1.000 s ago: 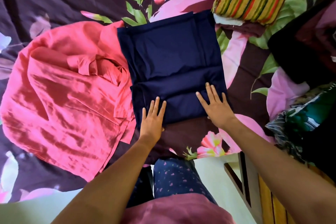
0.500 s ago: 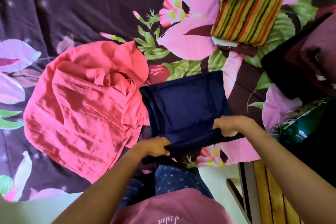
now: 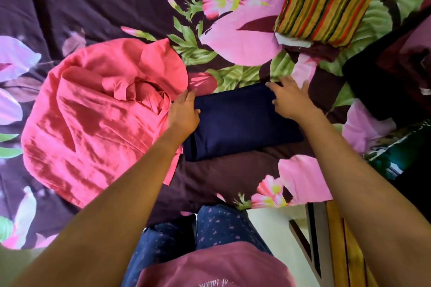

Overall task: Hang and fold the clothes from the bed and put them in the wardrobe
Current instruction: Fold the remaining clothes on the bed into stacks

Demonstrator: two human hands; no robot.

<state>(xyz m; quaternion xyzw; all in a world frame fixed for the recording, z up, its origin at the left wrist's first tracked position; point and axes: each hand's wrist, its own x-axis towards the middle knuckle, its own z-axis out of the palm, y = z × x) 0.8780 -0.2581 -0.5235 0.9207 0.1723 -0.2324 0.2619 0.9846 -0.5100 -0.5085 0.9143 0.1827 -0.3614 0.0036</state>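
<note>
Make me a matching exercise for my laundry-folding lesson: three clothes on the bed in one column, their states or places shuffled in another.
1. navy garment
2. pink garment
3. striped cloth

A. crumpled, unfolded, on the left
B. farthest away, on the right
C. folded flat, touched by left hand and right hand

Pairs: 1-C, 2-A, 3-B

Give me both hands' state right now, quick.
Left hand: open, resting on the folded navy garment, left edge.
Right hand: open, fingers spread, pressing its far right corner.
</note>
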